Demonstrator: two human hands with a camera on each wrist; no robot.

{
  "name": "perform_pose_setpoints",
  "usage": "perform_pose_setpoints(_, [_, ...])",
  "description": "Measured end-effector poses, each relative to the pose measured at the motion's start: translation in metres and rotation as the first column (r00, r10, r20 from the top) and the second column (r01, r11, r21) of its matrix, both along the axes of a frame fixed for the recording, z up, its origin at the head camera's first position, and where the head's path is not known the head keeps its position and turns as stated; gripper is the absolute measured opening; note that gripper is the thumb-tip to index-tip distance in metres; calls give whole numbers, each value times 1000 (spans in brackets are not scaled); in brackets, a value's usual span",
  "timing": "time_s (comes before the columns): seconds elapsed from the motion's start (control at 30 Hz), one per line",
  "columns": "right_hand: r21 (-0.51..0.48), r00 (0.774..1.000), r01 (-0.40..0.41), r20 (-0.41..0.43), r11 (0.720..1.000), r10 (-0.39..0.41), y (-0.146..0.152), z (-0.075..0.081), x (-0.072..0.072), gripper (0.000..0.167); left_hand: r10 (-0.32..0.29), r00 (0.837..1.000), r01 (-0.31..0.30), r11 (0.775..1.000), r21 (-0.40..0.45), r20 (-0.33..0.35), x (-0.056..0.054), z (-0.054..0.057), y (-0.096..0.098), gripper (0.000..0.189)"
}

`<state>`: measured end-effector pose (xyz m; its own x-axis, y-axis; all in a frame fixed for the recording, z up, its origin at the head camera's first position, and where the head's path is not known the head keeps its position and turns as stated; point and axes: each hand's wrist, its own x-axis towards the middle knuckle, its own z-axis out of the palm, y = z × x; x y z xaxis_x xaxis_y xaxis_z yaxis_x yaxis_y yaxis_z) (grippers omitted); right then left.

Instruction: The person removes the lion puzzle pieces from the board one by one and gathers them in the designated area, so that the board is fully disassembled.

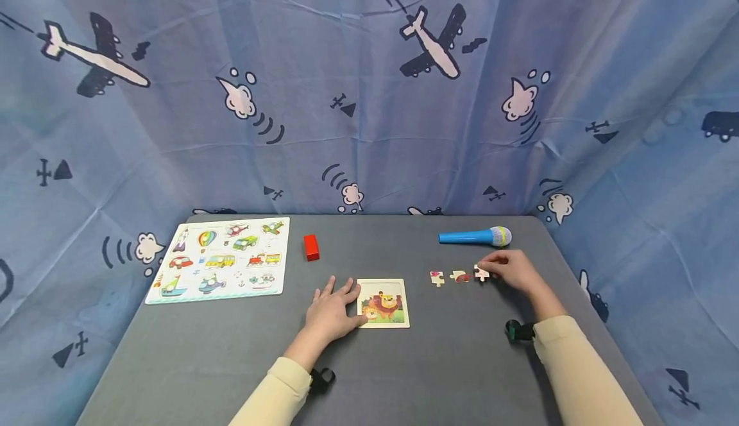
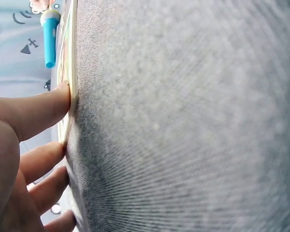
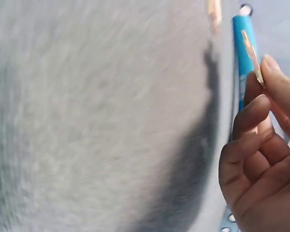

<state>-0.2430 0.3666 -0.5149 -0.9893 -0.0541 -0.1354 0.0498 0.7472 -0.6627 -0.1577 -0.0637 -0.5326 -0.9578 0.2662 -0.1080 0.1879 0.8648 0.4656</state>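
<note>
R hand [image 1: 514,271] over R part of table [image 1: 398,374], nr its R edge. Thumb + index meet on one end of a jigsaw pc [image 3: 251,55]; other fingers curled, nothing in them. Pc looks lifted just off surface, R of two loose pcs [image 1: 460,276] in a row; mic [image 1: 469,237] beyond, twd far R corner.

L hand [image 1: 328,315]: fingers spread, not gripping; thumb touches L edge of lion puzzle tray [image 1: 383,326], index nr its far L corner.

Handling (est.): pc thin, prob. v. light + stiff; wood vs. card can't tell. Printed face maybe slick; tabs likeliest to chip. Best hold = one end, thumb vs. index, tabs free. Tray flat, prob. light, may skid; steady at rim.
</note>
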Motion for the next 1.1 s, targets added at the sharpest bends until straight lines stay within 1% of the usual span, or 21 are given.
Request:
perform_pose_setpoints(0.07, [25, 1000, -4, 16, 1000, 3, 4, -6, -1, 32, -1, 1000, 1, 1000, 3, 4, 0, -1, 0, 75])
perform_pose_setpoints(0.2, [74, 1000, -12, 6, 997, 12, 6, -14, -2, 30, -2, 1000, 2, 1000, 6, 13, 0, -1, 0, 74])
perform_pose_setpoints(0.27, [88, 1000, -9, -7, 996, 10, 5, -15, -2, 28, -1, 1000, 1, 1000, 5, 14, 0, -2, 0, 74])
perform_pose_setpoints(0.37, [79, 1000, -1, -23, 997, 2, 4, -13, -1, 26, 1, 1000, -1, 1000, 4, 8, 0, -2, 0, 74])
perform_pose_setpoints(0.47, [77, 999, 16, -42, 997, -13, -1, -5, -1, 24, 5, 1000, -5, 1000, 9, 6, 0, -2, 0, 74])
perform_pose_setpoints(0.6, [111, 996, 29, -93, 993, -19, -15, 15, 2, 23, 7, 1000, -7, 1000, 5, 8, -1, -2, 0, 74])
perform_pose_setpoints(0.7, [110, 992, 13, -126, 994, 0, -30, 30, 6, 25, 9, 1000, -9, 1000, 1, 15, -1, -2, 0, 74])
perform_pose_setpoints(0.77, [74, 992, -1, -129, 997, 11, -40, 38, 10, 26, 12, 1000, -12, 1000, -1, 20, -1, -2, -1, 74])
perform_pose_setpoints(0.87, [5, 991, -26, -133, 1000, 27, -55, 43, 15, 26, 12, 1000, -12, 1000, -3, 17, -1, -2, 0, 74])
perform_pose_setpoints(0.93, [-35, 990, -36, -139, 999, 31, -63, 45, 19, 26, 9, 1000, -9, 1000, -3, 13, -1, -2, 0, 74])
perform_pose_setpoints(1.1, [-118, 992, -59, -116, 991, 45, -81, 43, 27, 27, 8, 1000, -8, 1000, -9, 10, -1, -2, 2, 74])
